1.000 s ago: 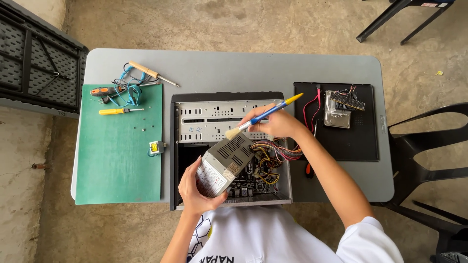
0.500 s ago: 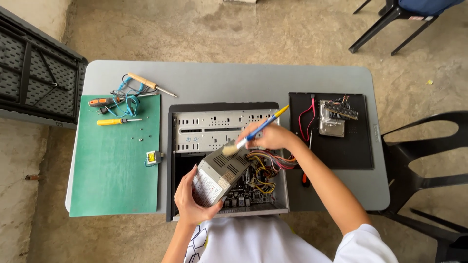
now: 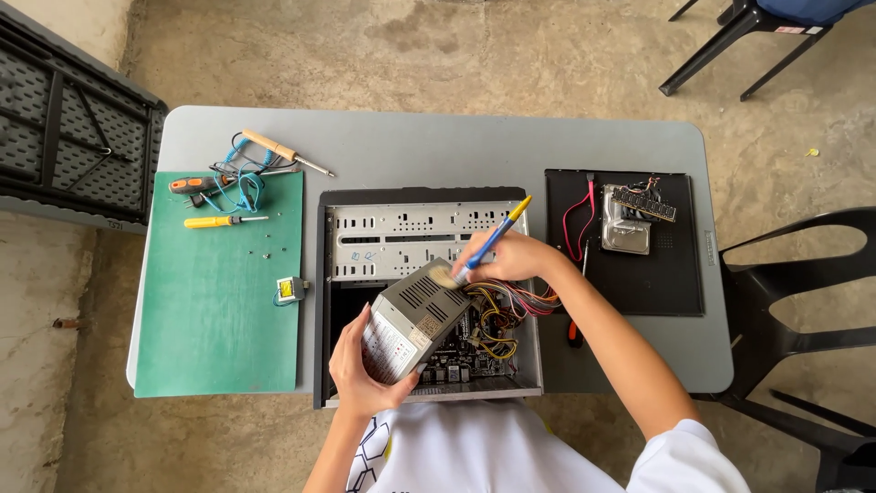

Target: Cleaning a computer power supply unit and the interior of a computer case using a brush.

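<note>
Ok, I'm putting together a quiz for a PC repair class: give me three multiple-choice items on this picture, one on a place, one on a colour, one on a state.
1. Where does the hard drive lie?
A. on the green mat
B. on the black panel
C. inside the case

2. What colour is the brush handle?
A. blue with a yellow end
B. red
C. all black

3. How is the power supply placed?
A. flat on the floor
B. screwed in
C. held tilted over the open case

Answers: 1 B, it rests on the black panel. 2 A, seen in the right hand. 3 C, the left hand grips its lower end above the case.
</note>
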